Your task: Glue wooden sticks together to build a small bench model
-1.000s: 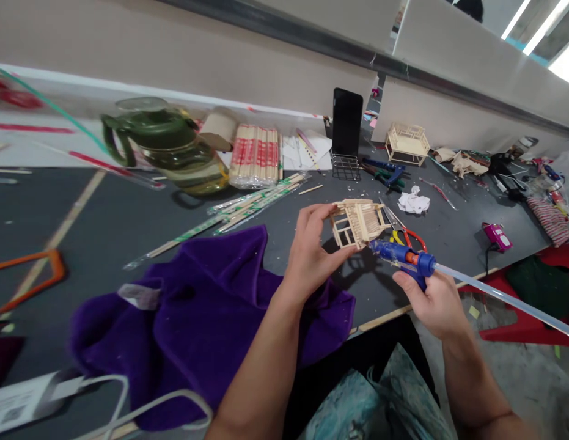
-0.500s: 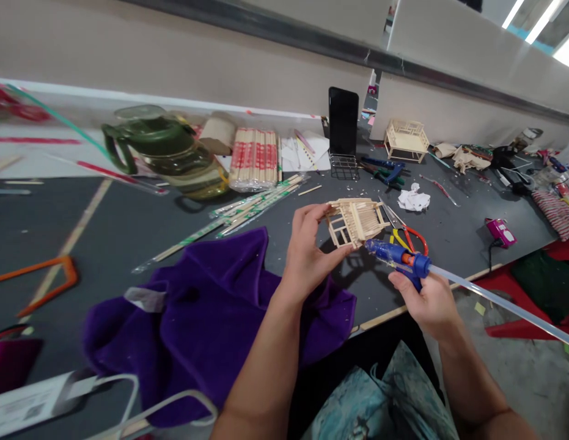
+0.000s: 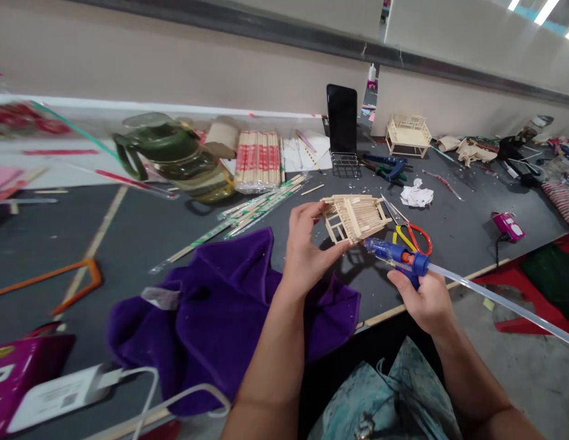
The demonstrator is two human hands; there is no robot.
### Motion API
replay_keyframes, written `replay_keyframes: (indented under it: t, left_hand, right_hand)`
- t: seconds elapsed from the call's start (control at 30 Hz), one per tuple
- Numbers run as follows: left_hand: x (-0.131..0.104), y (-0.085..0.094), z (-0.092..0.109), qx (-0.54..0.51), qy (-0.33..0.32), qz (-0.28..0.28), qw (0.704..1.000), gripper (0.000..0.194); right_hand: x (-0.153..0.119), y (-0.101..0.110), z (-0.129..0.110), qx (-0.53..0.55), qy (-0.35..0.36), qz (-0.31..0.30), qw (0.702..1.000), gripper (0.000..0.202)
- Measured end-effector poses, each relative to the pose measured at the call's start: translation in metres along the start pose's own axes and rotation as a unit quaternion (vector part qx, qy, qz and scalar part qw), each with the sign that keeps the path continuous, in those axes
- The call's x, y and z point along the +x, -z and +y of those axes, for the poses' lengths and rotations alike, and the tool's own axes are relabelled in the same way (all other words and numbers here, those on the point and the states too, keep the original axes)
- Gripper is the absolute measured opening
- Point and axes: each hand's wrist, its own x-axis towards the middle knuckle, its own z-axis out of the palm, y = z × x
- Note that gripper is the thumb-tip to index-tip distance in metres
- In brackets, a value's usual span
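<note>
Between the thumb and fingers of my left hand point(image 3: 307, 250) is a small model made of thin wooden sticks point(image 3: 356, 219), held tilted above the dark table. My right hand point(image 3: 424, 296) is wrapped round a blue glue gun point(image 3: 396, 253), with a long clear glue stick point(image 3: 499, 302) coming out of its back. The gun's nozzle is close to the model's lower edge; whether they touch I cannot tell. Behind the gun lie scissors point(image 3: 413, 235) with red and yellow handles.
A purple cloth point(image 3: 220, 311) lies at the left front. Farther back are a green-lidded jug point(image 3: 174, 153), bundled sticks point(image 3: 258, 160), a phone point(image 3: 342, 119) on a wire stand, pliers point(image 3: 392, 170), crumpled paper point(image 3: 417, 194) and a small wooden bench model point(image 3: 407, 134).
The camera view has shifted slightly, so the items at the left appear farther right. Both hands keep their holds, and the model is tilted a little differently.
</note>
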Motion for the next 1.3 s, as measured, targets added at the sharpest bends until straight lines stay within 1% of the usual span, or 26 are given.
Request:
replay_keyframes:
  t: [0.13, 0.23, 0.4, 0.67, 0.83, 0.97, 1.2, 1.3]
  left_hand:
    - [0.0, 0.001, -0.001, -0.011, 0.015, 0.006, 1.0, 0.074]
    - [-0.002, 0.002, -0.003, -0.022, 0.043, 0.005, 0.999, 0.074]
    - [-0.009, 0.006, -0.007, -0.045, 0.08, 0.023, 0.996, 0.07]
    - [-0.022, 0.016, -0.012, -0.048, 0.103, 0.046, 0.992, 0.052]
    - [-0.028, 0.021, -0.017, -0.045, 0.115, 0.046, 0.991, 0.049]
    - [-0.03, 0.022, -0.021, -0.049, 0.123, 0.043, 0.99, 0.051]
    - [-0.03, 0.024, -0.027, -0.042, 0.112, 0.029, 0.992, 0.052]
    - [-0.03, 0.024, -0.027, -0.043, 0.116, 0.028, 0.992, 0.053]
  right_hand:
    - [0.0, -0.008, 0.004, 0.029, -0.001, 0.005, 1.0, 0.03]
    - [0.0, -0.013, 0.007, 0.047, 0.005, 0.007, 0.999, 0.03]
    - [0.0, -0.023, 0.007, 0.073, 0.01, 0.009, 0.997, 0.03]
    - [-0.001, -0.05, 0.013, 0.175, -0.041, -0.021, 0.983, 0.034]
    - [-0.001, -0.064, 0.019, 0.232, -0.073, -0.047, 0.969, 0.036]
    - [-0.001, -0.067, 0.022, 0.273, -0.102, -0.065, 0.954, 0.037]
    - [0.0, -0.063, 0.028, 0.345, -0.163, -0.079, 0.921, 0.044]
    - [0.0, -0.066, 0.032, 0.367, -0.172, -0.087, 0.91, 0.046]
